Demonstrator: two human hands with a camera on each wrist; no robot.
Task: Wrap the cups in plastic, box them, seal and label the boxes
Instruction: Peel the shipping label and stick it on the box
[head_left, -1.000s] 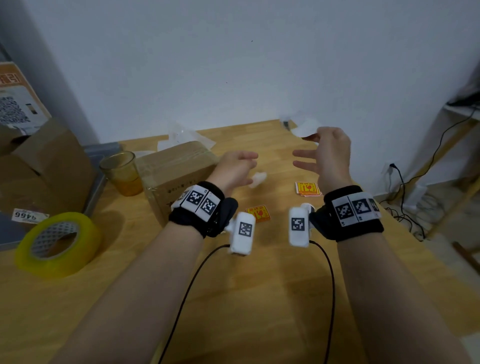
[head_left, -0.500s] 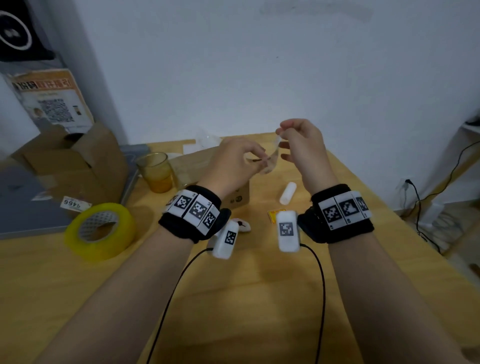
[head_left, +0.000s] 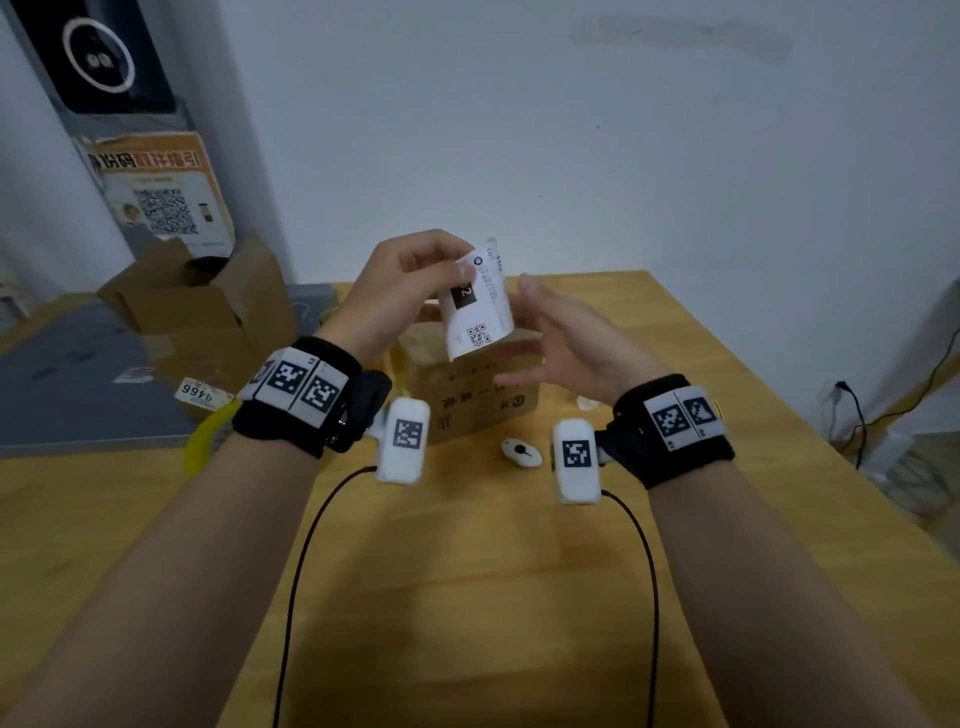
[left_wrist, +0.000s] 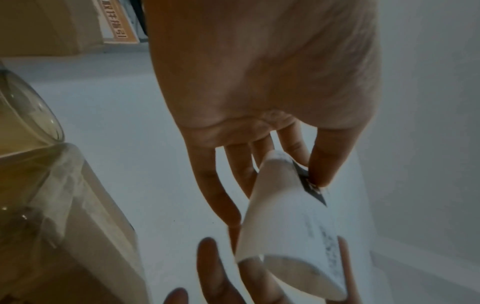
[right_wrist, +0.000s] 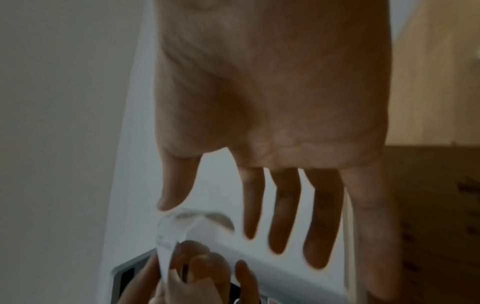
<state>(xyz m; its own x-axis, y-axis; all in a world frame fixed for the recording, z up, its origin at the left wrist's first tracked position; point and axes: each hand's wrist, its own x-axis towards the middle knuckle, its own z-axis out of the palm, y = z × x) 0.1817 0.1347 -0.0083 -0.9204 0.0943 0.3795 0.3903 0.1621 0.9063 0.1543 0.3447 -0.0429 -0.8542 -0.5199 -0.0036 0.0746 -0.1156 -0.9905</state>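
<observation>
Now you're labelling: left hand (head_left: 400, 291) pinches the label (head_left: 475, 301) (curling), right hand (head_left: 561, 338) spread empty; press it flat onto the box (head_left: 467, 400).

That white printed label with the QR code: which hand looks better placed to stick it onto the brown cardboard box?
Probably the left hand: it already pinches the curled white printed label above the brown cardboard box. The right hand hangs open beside it, holding nothing, free to smooth it.

Orange QR poster (head_left: 161, 192) against the wall, small white oval gadget (head_left: 521, 452) on the wooden table (head_left: 467, 597).
</observation>
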